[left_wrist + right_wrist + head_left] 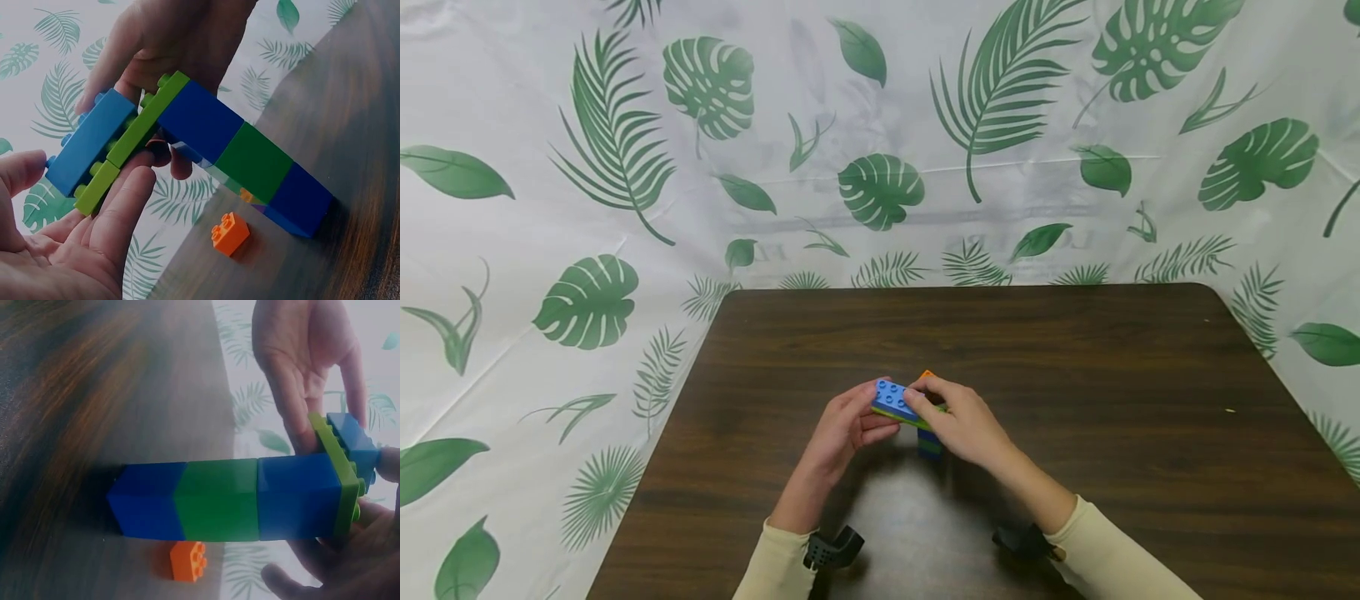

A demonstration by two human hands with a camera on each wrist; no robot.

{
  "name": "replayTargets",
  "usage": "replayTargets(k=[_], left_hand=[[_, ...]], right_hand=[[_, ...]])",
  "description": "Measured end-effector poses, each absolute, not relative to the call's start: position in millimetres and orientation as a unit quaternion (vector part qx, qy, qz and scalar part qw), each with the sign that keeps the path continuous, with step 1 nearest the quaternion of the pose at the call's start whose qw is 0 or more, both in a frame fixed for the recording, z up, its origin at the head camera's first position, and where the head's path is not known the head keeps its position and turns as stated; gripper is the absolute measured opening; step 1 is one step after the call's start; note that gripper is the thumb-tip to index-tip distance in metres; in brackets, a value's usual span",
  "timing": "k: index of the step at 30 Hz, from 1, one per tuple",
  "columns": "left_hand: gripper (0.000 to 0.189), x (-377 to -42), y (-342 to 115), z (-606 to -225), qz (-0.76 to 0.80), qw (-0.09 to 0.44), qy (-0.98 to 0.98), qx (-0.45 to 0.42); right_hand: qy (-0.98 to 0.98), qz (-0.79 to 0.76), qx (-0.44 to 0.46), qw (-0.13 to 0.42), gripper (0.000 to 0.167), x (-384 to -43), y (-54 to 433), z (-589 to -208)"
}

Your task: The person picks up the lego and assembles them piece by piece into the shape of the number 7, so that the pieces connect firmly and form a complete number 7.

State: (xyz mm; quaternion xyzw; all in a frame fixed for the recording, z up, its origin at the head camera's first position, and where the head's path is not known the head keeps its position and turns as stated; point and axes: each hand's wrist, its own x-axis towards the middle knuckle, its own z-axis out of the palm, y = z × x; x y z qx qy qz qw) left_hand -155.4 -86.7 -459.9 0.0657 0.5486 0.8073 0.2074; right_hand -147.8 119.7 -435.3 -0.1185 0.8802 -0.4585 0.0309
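A light blue brick lies slightly tilted over lime green plates, with a narrow gap showing between them in the left wrist view. These plates top an upright tower of a dark blue, a green and another dark blue brick, standing on the table. My left hand pinches the left end, thumb at the light blue brick, fingers beneath the plates. My right hand holds the other end, its thumb on the light blue brick and its fingers beyond the plates, partly hidden.
An orange brick sits on the table behind the tower, mostly hidden by my right hand in the head view. The dark wooden table ends at a leaf-patterned white curtain. Dark bands circle both wrists.
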Motion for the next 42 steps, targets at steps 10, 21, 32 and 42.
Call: replayTargets(k=[10, 21, 32, 42], left_hand=[[0.050, -155.7, -85.7, -454.4, 0.806, 0.214, 0.550, 0.051], [0.055, -158.4, -87.7, -449.9, 0.796, 0.229, 0.557, 0.058], [0.051, -159.2, -86.9, -450.3, 0.801, 0.229, 0.550, 0.056], [0.048, -158.2, -84.7, -451.4, 0.811, 0.219, 0.541, 0.046]], right_hand=[[0.857, -0.493, -0.131, 0.068, 0.039, -155.2, 122.7, -437.3], [0.856, -0.493, -0.129, 0.089, 0.038, -157.3, 123.5, -434.3], [0.837, -0.518, -0.145, 0.101, 0.038, -160.7, 124.4, -437.2], [0.808, -0.550, -0.173, 0.118, 0.037, -161.5, 124.7, -437.3]])
